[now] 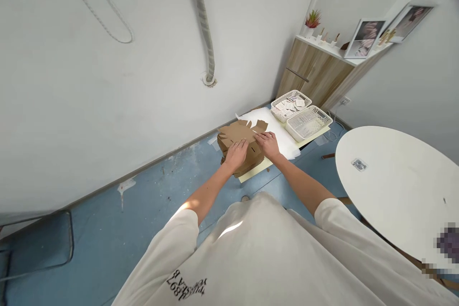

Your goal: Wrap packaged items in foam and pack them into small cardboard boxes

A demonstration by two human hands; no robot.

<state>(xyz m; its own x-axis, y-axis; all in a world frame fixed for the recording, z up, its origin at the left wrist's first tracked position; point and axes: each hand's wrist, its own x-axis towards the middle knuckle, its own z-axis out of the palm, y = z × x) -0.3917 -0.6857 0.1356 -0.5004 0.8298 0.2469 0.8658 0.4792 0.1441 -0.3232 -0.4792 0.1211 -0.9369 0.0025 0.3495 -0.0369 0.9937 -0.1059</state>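
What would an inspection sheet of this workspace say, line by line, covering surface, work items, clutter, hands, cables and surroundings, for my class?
Surface: white paper and pale yellow sheet under the work items.
Work items: stacked flat cardboard blanks; rear perforated basket holding small white cards; front perforated basket, contents unclear.
Clutter: small brown scrap on the floor.
Hands: left hand and right hand both on the cardboard.
Cables: pale cable on the floor beyond the baskets.
Surroundings: white oval table, wood-grain cabinet, dark chair.
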